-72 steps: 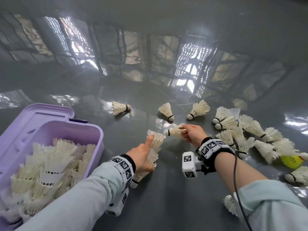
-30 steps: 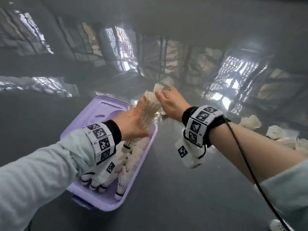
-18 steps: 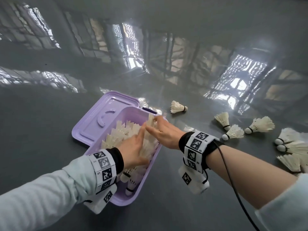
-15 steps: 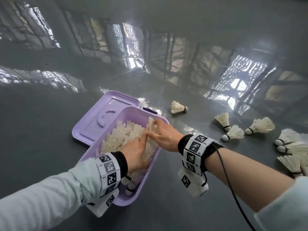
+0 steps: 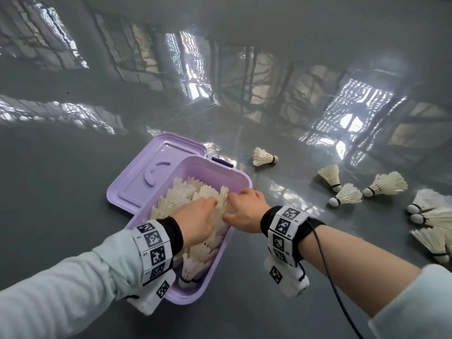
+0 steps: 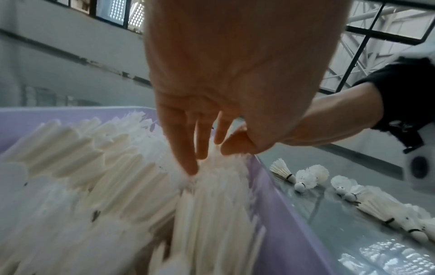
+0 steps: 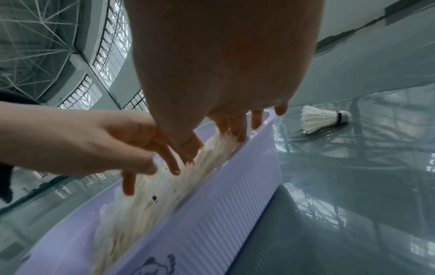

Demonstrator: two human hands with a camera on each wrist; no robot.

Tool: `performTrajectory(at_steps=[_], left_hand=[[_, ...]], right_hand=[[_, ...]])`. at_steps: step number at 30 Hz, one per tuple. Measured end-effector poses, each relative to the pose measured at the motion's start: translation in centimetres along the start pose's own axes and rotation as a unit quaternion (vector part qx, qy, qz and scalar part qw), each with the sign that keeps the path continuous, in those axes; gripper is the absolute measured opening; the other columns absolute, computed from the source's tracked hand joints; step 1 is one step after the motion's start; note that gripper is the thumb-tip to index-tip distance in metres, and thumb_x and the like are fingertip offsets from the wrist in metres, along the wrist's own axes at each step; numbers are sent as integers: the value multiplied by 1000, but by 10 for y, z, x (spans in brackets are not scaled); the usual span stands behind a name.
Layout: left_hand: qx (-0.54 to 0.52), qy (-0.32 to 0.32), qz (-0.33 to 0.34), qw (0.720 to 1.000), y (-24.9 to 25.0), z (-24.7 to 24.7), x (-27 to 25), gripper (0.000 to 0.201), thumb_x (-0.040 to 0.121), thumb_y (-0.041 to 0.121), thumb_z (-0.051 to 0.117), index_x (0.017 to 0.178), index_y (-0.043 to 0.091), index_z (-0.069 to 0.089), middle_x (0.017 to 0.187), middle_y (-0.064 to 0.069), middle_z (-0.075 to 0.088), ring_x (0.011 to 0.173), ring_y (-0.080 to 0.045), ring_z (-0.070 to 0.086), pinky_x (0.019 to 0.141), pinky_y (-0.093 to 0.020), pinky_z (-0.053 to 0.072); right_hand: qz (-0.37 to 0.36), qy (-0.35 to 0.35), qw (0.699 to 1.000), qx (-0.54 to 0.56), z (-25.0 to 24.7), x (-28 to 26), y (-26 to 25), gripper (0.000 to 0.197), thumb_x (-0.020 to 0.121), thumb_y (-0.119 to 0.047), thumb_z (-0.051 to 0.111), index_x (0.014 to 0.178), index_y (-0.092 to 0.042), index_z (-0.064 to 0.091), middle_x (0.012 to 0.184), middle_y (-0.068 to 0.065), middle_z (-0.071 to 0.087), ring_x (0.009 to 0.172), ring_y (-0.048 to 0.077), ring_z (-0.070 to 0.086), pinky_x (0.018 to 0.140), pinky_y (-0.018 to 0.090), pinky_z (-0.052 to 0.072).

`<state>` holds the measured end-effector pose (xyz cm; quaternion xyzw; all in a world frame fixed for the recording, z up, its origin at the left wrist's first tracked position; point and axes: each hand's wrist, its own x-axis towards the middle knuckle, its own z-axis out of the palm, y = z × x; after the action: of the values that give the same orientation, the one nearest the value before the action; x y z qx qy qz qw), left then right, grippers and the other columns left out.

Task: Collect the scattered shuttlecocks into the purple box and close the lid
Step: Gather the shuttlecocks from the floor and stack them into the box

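The purple box (image 5: 247, 182) stands with its lid (image 5: 156, 162) flipped flat behind it, packed with white shuttlecocks (image 5: 186, 192). Both hands are inside it, on a stack of nested shuttlecocks (image 7: 164, 186) that lies along the right wall (image 7: 223, 204). My left hand (image 5: 208, 206) presses straight fingers (image 6: 186, 160) down onto the feathers. My right hand (image 5: 234, 204) has its fingertips (image 7: 237, 130) on the stack's far end beside the rim. Neither hand grips anything. The stack's cork ends point at me (image 5: 188, 280).
Loose shuttlecocks lie on the glossy grey floor to the right of the box: one near its far corner (image 5: 264, 156), three further right (image 5: 347, 194), and a cluster at the right edge (image 5: 430, 216). A cable runs from my right wristband (image 5: 320, 255).
A second ago both hands held the stack upright above the box. They have lowered it into the box along the right wall and now press it flat.
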<state>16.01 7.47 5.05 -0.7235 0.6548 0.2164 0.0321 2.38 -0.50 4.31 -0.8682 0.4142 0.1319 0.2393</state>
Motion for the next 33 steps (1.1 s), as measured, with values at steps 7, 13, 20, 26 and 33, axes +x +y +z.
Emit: performTrajectory(at_steps=[7,13,20,26,33], left_hand=[[76,92,7,993,-13,-2,35,41,90,13,45,129,24,52,127,0,47,119,-20,39,90,-30,41],[126,10,-8,992,-22,4,42,54,93,20,41,146,22,32,156,-5,23,143,-27,19,115,-43,24],[65,59,-6,996,-9,-11,47,40,91,19,43,130,19,50,140,-7,43,129,-26,35,106,-41,34],[-39,115,42,992,41,-47,74,32,91,16,46,121,15,59,127,-7,54,119,-23,48,100,-34,40],[-75,108,55,990,112,-44,108,30,90,14,47,114,15,66,122,-7,63,113,-27,55,92,-27,40]], right_hand=[[-15,13,997,-77,0,-1,9,48,85,-54,46,120,-22,57,132,7,43,132,31,24,114,54,9],[-57,143,988,-26,-5,1,16,43,88,-30,46,130,-21,50,123,1,57,117,25,43,103,39,28],[-83,107,991,8,8,1,14,33,89,-25,41,109,-21,67,113,1,63,109,25,47,99,40,35],[57,218,936,270,-29,6,57,27,87,-12,49,108,-14,68,113,4,68,104,20,60,93,28,45],[272,227,903,243,-32,-29,176,31,83,-12,52,112,-12,65,116,9,66,111,29,58,94,30,43]])
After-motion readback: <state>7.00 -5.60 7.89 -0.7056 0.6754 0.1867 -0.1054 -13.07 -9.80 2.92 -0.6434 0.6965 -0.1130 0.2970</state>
